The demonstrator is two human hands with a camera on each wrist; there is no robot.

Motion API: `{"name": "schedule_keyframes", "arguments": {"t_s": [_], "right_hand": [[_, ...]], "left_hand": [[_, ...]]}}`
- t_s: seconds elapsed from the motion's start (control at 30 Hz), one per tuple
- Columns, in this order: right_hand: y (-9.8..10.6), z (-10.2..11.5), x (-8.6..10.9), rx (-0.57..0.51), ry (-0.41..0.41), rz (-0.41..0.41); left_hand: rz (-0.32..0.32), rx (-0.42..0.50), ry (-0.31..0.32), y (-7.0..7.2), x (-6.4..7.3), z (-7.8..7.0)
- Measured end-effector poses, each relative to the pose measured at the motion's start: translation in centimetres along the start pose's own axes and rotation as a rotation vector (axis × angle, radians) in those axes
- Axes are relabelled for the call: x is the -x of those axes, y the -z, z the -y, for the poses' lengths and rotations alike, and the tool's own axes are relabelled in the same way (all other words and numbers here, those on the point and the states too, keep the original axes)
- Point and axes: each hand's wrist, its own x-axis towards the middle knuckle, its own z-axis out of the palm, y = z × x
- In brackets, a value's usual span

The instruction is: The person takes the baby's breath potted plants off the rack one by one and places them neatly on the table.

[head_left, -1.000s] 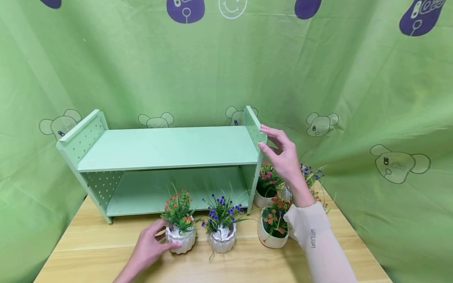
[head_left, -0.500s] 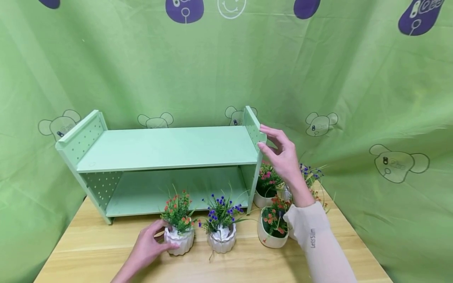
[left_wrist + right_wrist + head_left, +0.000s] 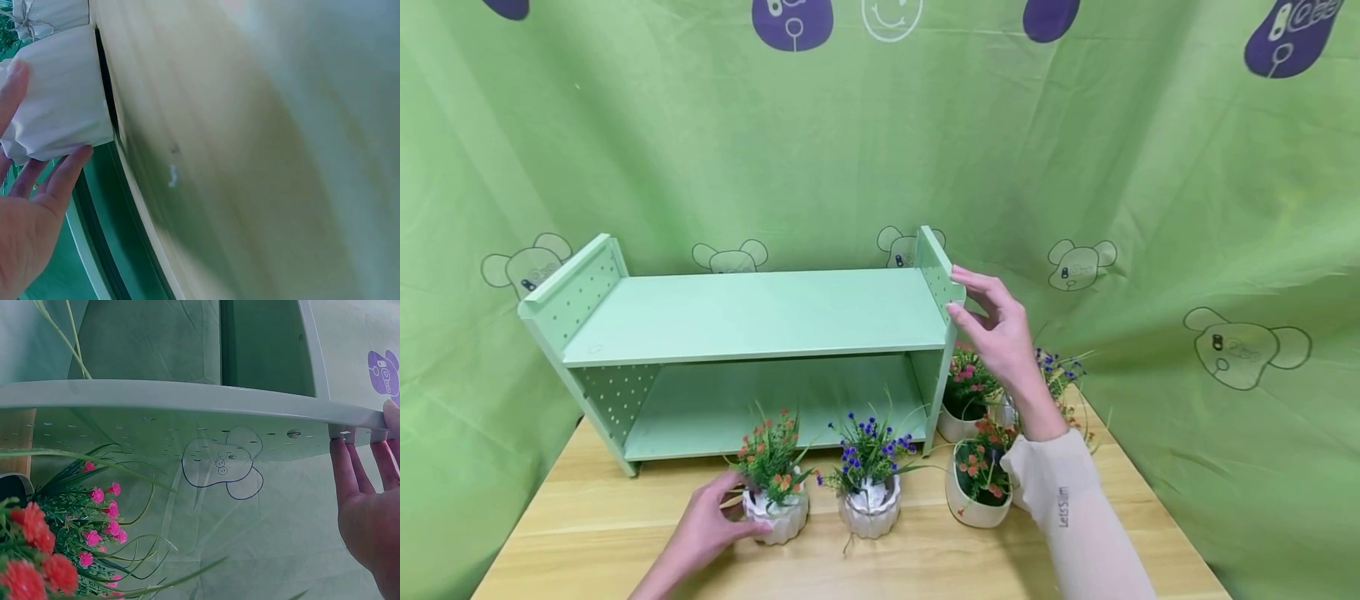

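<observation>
My left hand [image 3: 707, 521] grips a white fluted pot [image 3: 781, 521] of orange flowers [image 3: 771, 454] by its left side. In the left wrist view the thumb [image 3: 14, 94] lies on one side of the pot [image 3: 65, 94], the fingers on another. Just right of it stands a similar white pot [image 3: 871, 512] of blue flowers [image 3: 868, 446]. My right hand [image 3: 1000, 329] holds the upper edge of the right side panel of the mint-green two-tier shelf [image 3: 752, 312]. In the right wrist view its fingers lie against the outer face of that perforated panel [image 3: 206, 428].
Right of the shelf several more potted flowers stand close together, among them a pink one [image 3: 966, 392], an orange one [image 3: 979, 483] and a blue one [image 3: 1060, 371], partly behind my right forearm. The wooden table [image 3: 595, 533] meets a green curtain [image 3: 820, 167] behind.
My left hand has shifted the orange-flowered pot a little left and toward me, widening its gap to the blue-flowered pot. My right hand and the shelf stay put.
</observation>
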Motion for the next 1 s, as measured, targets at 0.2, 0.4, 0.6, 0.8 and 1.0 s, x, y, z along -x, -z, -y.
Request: {"name": "schedule_keyframes", "arguments": {"t_s": [0.2, 0.4, 0.6, 0.8, 1.0], "right_hand": [[0.0, 0.0, 0.0, -0.011, 0.008, -0.006], [0.0, 0.1, 0.0, -0.007, 0.007, -0.007], [0.1, -0.1, -0.1, -0.009, 0.01, -0.006], [0.3, -1.8, -0.4, -0.014, 0.014, -0.013], [0.3, -2.7, -0.4, -0.019, 0.022, -0.023]], "left_hand": [[0.0, 0.004, 0.026, 0.3, 0.1, 0.3], [0.033, 0.108, 0.012, 0.4, 0.2, 0.3], [0.032, 0.114, 0.015, 0.5, 0.2, 0.3], [0.043, 0.147, 0.018, 0.6, 0.2, 0.3], [0.069, 0.176, 0.014, 0.6, 0.3, 0.5]]}}
